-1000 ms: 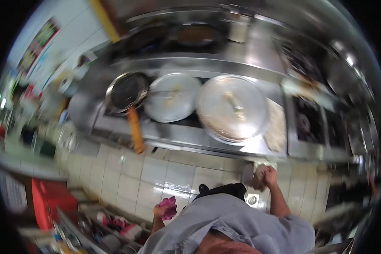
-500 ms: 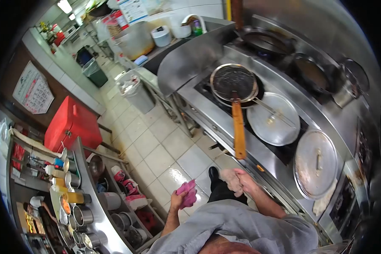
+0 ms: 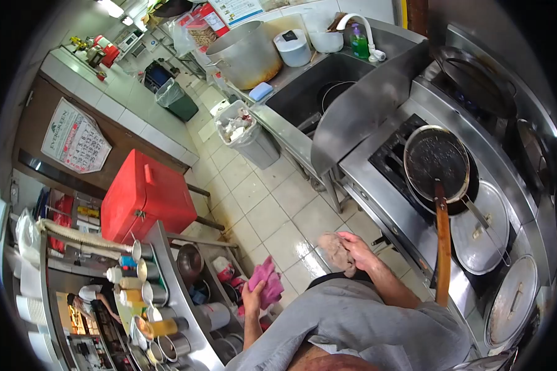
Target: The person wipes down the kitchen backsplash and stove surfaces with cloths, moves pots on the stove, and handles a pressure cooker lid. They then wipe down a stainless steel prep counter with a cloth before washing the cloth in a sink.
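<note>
My left hand (image 3: 252,297) is closed around a crumpled pink cloth (image 3: 268,283), held low before my body beside the shelf counter. In my right hand (image 3: 360,252) is a beige cloth (image 3: 336,252), bunched up, with the fingers folded on its edge. To the right of that hand stands the stove (image 3: 377,191). A black pan (image 3: 436,162) with a long wooden handle (image 3: 442,247) sits there, the handle jutting over the stove's front edge. Partly under it, a round metal lid (image 3: 486,241) lies flat, and a second lid (image 3: 512,303) is nearer to me.
A red cooler box (image 3: 143,196) stands ahead on the left. Farther on are a grey waste bin (image 3: 254,145) and a green bin (image 3: 178,102). The sink (image 3: 291,93) adjoins the stove. Metal pots and bottles line the left counter (image 3: 195,346). A person (image 3: 96,300) is visible beyond it.
My view has swung to the right, bringing the sink and tap into sight. Both hands still hold their cloths; the stove now appears farther right.
</note>
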Motion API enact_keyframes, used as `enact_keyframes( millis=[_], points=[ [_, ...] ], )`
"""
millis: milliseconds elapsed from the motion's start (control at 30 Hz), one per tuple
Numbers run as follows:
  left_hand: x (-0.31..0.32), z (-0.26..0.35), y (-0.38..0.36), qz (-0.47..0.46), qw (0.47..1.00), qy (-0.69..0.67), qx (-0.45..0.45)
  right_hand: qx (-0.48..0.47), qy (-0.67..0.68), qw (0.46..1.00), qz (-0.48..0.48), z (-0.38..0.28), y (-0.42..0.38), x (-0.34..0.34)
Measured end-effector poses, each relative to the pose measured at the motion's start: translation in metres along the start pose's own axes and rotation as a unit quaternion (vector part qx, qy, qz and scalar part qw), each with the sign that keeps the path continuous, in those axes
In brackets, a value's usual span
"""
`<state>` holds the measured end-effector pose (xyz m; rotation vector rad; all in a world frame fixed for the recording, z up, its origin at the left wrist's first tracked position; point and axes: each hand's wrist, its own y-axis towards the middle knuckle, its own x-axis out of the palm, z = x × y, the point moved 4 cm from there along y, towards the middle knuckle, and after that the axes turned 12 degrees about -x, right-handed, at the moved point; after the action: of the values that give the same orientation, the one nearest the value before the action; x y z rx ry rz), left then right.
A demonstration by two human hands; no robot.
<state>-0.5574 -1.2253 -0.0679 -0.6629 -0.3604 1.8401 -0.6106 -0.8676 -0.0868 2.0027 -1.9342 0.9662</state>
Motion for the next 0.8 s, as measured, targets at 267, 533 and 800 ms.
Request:
enact_keyframes(
  millis=[267, 533, 800],
  points=[
    [-0.025, 0.091, 0.155, -0.069, 0.996, -0.047, 0.018, -0.241, -0.242, 0.940, 0.020, -0.076, 0.165, 0.104],
    [0.032, 0.324, 0.237, -0.237, 0.956, -0.074, 0.157, -0.451, -0.559, 0.680, 0.151, -0.208, 0.348, 0.210],
    [0.160, 0.462, 0.294, -0.340, 0.913, -0.058, 0.218, -0.290, -0.730, 0.580, 0.213, -0.120, 0.391, 0.120]
  ],
)
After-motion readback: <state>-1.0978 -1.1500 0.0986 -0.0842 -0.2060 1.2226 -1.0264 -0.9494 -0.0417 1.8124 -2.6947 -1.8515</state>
